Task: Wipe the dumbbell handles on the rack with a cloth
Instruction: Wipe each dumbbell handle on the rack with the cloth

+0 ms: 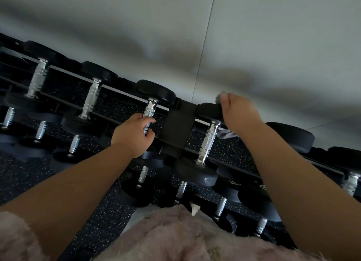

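A black rack (178, 124) holds a row of black dumbbells with ribbed chrome handles. My left hand (131, 135) grips the lower part of one chrome handle (150, 109) on the top row. My right hand (239, 112) holds a grey cloth (227, 134) bunched in its fist, up against the far head of the neighbouring dumbbell, just above that one's handle (208, 141). A bit of cloth sticks out above the thumb and another below the wrist.
More dumbbells (93, 98) line the top row to the left and right, and smaller ones (143, 174) sit on lower tiers. A pale wall (195, 36) stands right behind the rack. Speckled black rubber flooring (109, 206) lies below. My fuzzy pink top fills the bottom edge.
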Demonstrator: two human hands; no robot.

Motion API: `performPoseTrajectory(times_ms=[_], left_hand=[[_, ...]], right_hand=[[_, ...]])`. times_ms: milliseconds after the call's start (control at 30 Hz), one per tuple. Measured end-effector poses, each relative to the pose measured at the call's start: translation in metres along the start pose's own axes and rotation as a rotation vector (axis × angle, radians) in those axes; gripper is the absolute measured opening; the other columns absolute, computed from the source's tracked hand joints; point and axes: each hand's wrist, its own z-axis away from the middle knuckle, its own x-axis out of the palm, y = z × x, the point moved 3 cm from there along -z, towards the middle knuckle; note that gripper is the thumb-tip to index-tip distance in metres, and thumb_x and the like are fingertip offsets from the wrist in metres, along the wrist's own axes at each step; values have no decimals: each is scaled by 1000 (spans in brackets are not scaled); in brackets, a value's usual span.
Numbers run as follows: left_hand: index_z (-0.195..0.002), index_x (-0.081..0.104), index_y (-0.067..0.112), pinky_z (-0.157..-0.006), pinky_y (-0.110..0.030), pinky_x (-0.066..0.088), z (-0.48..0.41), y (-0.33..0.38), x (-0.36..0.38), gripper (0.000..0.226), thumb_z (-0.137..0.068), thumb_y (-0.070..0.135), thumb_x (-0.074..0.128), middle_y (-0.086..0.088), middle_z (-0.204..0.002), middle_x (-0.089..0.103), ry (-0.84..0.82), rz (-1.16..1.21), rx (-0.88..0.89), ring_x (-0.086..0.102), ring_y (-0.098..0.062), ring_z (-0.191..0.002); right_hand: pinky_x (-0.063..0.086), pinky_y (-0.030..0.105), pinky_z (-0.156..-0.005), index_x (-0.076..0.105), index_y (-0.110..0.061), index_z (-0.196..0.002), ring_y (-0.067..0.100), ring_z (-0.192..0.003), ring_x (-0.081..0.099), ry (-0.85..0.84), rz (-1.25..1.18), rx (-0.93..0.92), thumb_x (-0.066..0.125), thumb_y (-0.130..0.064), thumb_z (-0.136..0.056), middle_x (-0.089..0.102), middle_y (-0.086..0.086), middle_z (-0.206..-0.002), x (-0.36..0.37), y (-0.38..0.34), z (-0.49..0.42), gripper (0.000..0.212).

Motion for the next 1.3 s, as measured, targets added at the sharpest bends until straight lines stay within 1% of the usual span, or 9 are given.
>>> performPoseTrajectory(times_ms=[133, 233, 400, 667, 733, 833, 1067, 1167, 1300], left_hand=[[-130, 66, 41, -80, -36, 55, 0, 0, -1, 36, -96, 31, 61, 10, -134, 58, 0, -6, -2, 65, -18, -96], [-129, 66, 42, -80, -36, 56, 1, 1, 0, 35, -95, 31, 61, 11, -133, 59, 4, -6, 5, 65, -16, -95], [-129, 67, 41, -80, -36, 57, 0, 0, 0, 35, -96, 31, 60, 12, -132, 59, 11, -4, 8, 65, -16, -94], [-130, 65, 42, -82, -37, 56, -1, -3, 0, 36, -96, 33, 59, 11, -138, 56, 5, 16, -7, 65, -17, -95], [-130, 66, 42, -82, -36, 55, -1, -4, 0, 36, -96, 33, 59, 11, -138, 56, 10, 21, -6, 65, -17, -96], [-130, 66, 42, -84, -37, 55, -1, -5, 1, 36, -96, 33, 59, 11, -138, 57, 9, 31, -7, 65, -17, -99], [-129, 66, 43, -84, -37, 55, -1, -5, 1, 35, -96, 33, 59, 12, -136, 57, 8, 24, -6, 64, -17, -98], [-130, 66, 43, -84, -37, 56, -2, -5, 2, 35, -96, 34, 59, 11, -137, 57, 3, 24, -11, 64, -16, -98], [-129, 66, 43, -81, -34, 54, -2, -5, 2, 35, -96, 32, 59, 12, -136, 56, 11, 13, -5, 64, -16, -93]], right_hand=[[57, 41, -88, 64, -44, -127, 26, -103, 66, -49, 178, -335, 18, -50, -110, 71, 2, -119, -4, -47, -11, 49], [50, 40, -98, 62, -27, -135, 31, -117, 62, -157, 144, -303, 24, -44, -112, 67, 11, -128, -6, -58, -30, 48], [49, 37, -97, 59, -25, -135, 22, -111, 62, -193, 26, -220, 36, -54, -106, 69, 0, -122, -7, -35, -29, 47], [47, 23, -66, 68, -36, -130, 3, -74, 59, -82, -124, -190, 42, -45, -108, 68, -14, -102, -32, 17, 18, 35], [56, 29, -82, 70, -25, -127, 15, -90, 68, -65, -217, -238, 40, -45, -108, 74, -3, -112, -40, 8, 23, 40], [45, 33, -105, 67, -27, -135, 12, -121, 59, -62, -339, -308, 42, -40, -110, 62, -8, -140, -46, -14, 30, 38], [48, 5, -77, 68, -29, -131, -8, -90, 65, 11, -450, -348, 40, -34, -112, 70, -19, -107, -54, -48, 26, 35], [45, 3, -72, 71, -16, -119, -12, -86, 62, 76, -492, -389, 39, -31, -113, 72, -2, -100, -63, -64, 24, 35], [36, 3, -64, 66, -21, -105, -15, -73, 54, 151, -571, -388, 40, -34, -113, 59, -18, -82, -76, -78, 21, 30]])
